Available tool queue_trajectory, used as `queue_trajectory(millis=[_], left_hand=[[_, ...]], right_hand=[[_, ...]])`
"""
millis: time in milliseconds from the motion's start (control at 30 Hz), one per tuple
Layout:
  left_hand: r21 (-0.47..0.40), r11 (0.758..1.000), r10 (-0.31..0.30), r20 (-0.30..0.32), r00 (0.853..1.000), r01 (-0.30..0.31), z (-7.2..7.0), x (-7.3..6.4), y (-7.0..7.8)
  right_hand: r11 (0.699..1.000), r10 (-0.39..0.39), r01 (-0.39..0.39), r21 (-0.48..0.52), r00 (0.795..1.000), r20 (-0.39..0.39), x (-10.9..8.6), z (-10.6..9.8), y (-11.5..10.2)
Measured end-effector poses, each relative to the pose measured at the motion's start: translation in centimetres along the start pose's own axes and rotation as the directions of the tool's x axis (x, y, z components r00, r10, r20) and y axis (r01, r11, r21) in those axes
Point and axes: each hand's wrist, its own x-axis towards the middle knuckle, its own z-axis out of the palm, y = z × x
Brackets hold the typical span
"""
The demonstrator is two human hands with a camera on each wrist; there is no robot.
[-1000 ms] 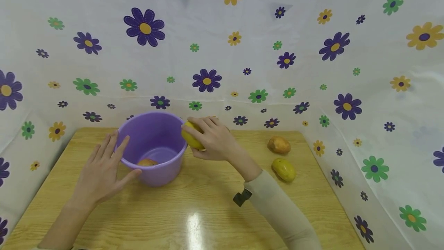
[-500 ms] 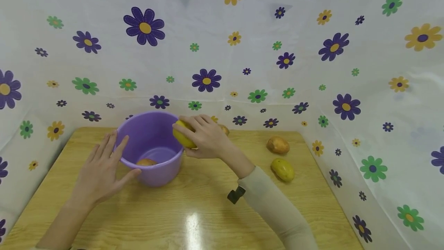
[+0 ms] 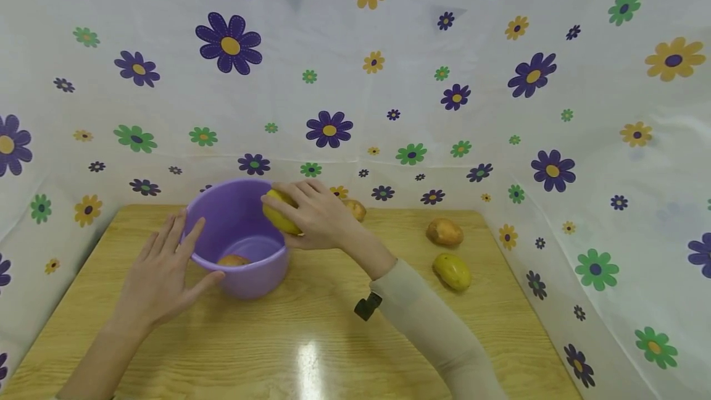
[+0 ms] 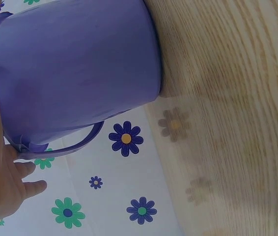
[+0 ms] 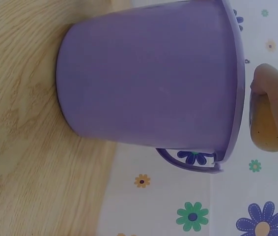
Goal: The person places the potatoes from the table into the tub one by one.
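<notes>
Left hand (image 3: pixel 158 279): fingers straight and spread, no grip on anything. I see its fingertips against the bucket (image 3: pixel 255 281) at the rim, on the side nearest that hand. From the left wrist I make out the handle (image 4: pixel 87 139) sloping down from the rim, close to those fingers.

Right hand (image 3: pixel 316 218): fingers curled round a yellow fruit (image 3: pixel 281 212), part of it covered by them. I place the fruit over the bucket's right edge, level with or above the rim; the right-wrist view shows a gap between the two.

Bucket upright on the table (image 3: pixel 250 350), between the hands. One potato (image 3: pixel 233 260) low inside it, ahead and to the right of the left hand, partly cut off by the near rim.

Just beyond the right wrist, a second potato (image 3: pixel 355 210), partly hidden from me. Well to the right of the right hand, a third potato (image 3: pixel 444 231), with another fruit (image 3: pixel 452 271) lying nearer, close by but apart. Pale sleeve (image 3: pixel 428 320) on the right forearm. Flowered cloth (image 3: pixel 355 91) beyond both hands.
</notes>
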Motion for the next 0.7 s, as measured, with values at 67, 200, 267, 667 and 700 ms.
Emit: queue_trajectory(millis=[67,200,267,667,700], left_hand=[[-0.003,1.0,0.0,-0.002,1.0,0.0,0.0,0.0,0.0],[-0.007,1.0,-0.003,-0.002,1.0,0.003,0.0,0.0,0.0],[-0.008,1.0,-0.005,0.002,1.0,0.005,0.0,0.0,0.0],[-0.009,1.0,-0.011,0.013,1.0,0.011,0.0,0.0,0.1],[-0.009,1.0,-0.01,0.012,1.0,0.01,0.0,0.0,0.1]], right_hand=[[1.0,-0.005,0.005,0.0,1.0,0.01,0.3,0.0,-0.1],[1.0,-0.019,0.019,0.009,0.999,0.03,0.9,0.1,-0.4],[1.0,-0.023,0.022,0.014,0.999,0.032,1.2,0.3,-0.6],[0.999,-0.048,0.048,0.004,0.994,0.094,2.2,1.2,-1.0],[0.999,-0.051,0.051,0.005,0.993,0.104,2.3,1.3,-1.0]])
